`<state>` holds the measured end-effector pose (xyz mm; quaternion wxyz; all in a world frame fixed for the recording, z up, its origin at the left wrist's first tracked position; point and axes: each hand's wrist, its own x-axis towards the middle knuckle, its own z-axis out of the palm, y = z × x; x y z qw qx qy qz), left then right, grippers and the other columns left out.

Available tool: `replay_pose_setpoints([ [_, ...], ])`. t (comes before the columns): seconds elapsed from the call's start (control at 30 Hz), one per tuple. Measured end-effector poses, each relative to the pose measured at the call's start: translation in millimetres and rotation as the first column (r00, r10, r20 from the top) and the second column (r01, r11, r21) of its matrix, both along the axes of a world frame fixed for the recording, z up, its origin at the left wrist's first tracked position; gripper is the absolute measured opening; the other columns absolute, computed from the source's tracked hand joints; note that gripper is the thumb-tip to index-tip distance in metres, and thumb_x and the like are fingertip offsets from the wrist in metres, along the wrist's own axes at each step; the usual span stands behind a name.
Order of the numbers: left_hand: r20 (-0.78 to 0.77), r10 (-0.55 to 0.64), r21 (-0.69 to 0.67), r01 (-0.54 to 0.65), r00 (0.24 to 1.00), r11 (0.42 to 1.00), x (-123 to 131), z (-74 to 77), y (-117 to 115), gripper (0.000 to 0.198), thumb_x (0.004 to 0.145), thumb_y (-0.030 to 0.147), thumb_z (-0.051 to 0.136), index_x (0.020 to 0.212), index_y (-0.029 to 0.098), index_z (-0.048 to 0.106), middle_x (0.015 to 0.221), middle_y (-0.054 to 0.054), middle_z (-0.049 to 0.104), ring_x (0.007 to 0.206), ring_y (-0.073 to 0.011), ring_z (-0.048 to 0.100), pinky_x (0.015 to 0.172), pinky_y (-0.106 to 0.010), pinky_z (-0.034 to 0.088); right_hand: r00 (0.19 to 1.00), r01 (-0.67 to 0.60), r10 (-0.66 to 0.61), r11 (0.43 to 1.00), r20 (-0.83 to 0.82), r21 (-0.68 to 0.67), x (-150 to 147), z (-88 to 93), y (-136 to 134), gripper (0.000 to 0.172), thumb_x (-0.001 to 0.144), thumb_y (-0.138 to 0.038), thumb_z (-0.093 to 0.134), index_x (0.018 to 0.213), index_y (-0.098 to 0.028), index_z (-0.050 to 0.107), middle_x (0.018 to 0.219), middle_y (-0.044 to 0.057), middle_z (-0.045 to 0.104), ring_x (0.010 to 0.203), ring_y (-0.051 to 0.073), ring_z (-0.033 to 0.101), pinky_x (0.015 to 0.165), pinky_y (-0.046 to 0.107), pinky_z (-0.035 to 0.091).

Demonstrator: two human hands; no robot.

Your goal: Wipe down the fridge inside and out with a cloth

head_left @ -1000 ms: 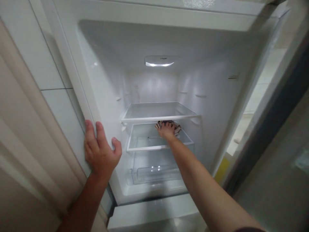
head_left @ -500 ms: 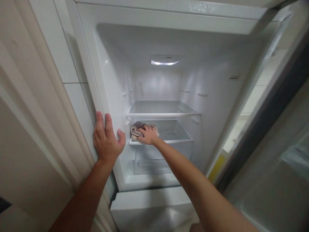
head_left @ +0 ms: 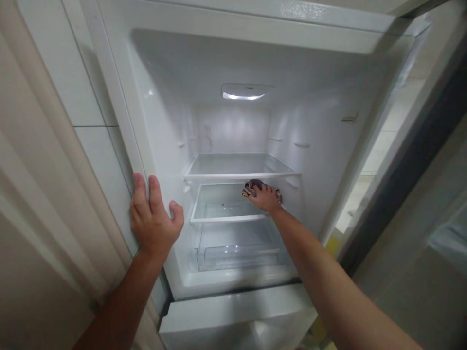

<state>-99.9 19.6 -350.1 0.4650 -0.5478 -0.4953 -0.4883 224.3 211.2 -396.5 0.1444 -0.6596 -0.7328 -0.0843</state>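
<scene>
My right hand (head_left: 265,198) grips a folded, brown-and-cream patterned cloth (head_left: 251,187) inside the refrigerator. The cloth lies over the right part of the lower glass shelf (head_left: 219,201), beneath the upper glass shelf (head_left: 237,165). My fingers cover much of it. With fingers stretched out, my left hand (head_left: 155,218) rests against the left front edge of the refrigerator (head_left: 122,97) and holds nothing. A small dark speck shows on the lower shelf's left half.
Below the shelves sits a clear plastic drawer (head_left: 237,257). A lit lamp (head_left: 243,92) is on the ceiling of the compartment. The open door (head_left: 412,233) stands at the right. A white drawer front (head_left: 233,316) juts out below, and a tiled wall (head_left: 98,155) borders the left side.
My right hand has slid the cloth from the left end of the lower shelf to its right end. My left hand stays at the refrigerator's edge. The view has shifted slightly.
</scene>
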Motion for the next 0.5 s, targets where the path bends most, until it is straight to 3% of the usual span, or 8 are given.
replay_pose_setpoints([
  [0.13,-0.006,0.017,0.021,-0.017,1.000,1.000,0.3,-0.7,1.5,0.096,0.086,0.019,0.068,0.173,0.012,0.026,0.176,-0.025,0.030,0.159,-0.0430,0.039,0.125,-0.055,0.042,0.999,-0.032,0.033,0.998,0.009,-0.056,-40.8,3.0,34.7,0.068,0.105,-0.070,0.038,0.159,-0.032,0.053,0.162,0.021,0.046,0.147,0.044,0.042,0.118,0.066,0.029],
  [0.27,0.000,0.028,0.019,-0.028,1.000,0.999,0.5,-1.4,1.6,0.093,0.088,0.020,0.066,0.172,0.011,0.028,0.176,-0.024,0.030,0.160,-0.0418,0.038,0.126,-0.053,0.041,0.986,-0.165,0.166,0.980,-0.005,-0.114,-101.0,8.0,54.0,0.064,0.105,-0.068,0.040,0.161,-0.039,0.049,0.165,0.017,0.045,0.150,0.043,0.041,0.118,0.069,0.028],
  [0.4,0.002,0.020,0.012,-0.020,1.000,1.000,-0.4,-1.3,0.9,0.092,0.089,0.020,0.065,0.172,0.011,0.027,0.176,-0.024,0.030,0.161,-0.0414,0.036,0.127,-0.053,0.041,0.942,-0.335,0.333,0.935,-0.035,-0.120,-162.5,10.9,38.2,0.062,0.104,-0.066,0.043,0.158,-0.038,0.053,0.166,0.015,0.043,0.153,0.042,0.037,0.119,0.068,0.030],
  [0.5,-0.003,0.010,0.000,-0.010,1.000,1.000,-1.3,-0.4,-0.1,0.093,0.089,0.021,0.065,0.173,0.012,0.025,0.177,-0.024,0.028,0.162,-0.0417,0.034,0.128,-0.055,0.040,0.900,-0.436,0.432,0.895,-0.059,-0.095,-185.7,9.6,8.7,0.061,0.103,-0.065,0.043,0.157,-0.037,0.053,0.162,0.015,0.046,0.150,0.040,0.040,0.117,0.066,0.034],
])
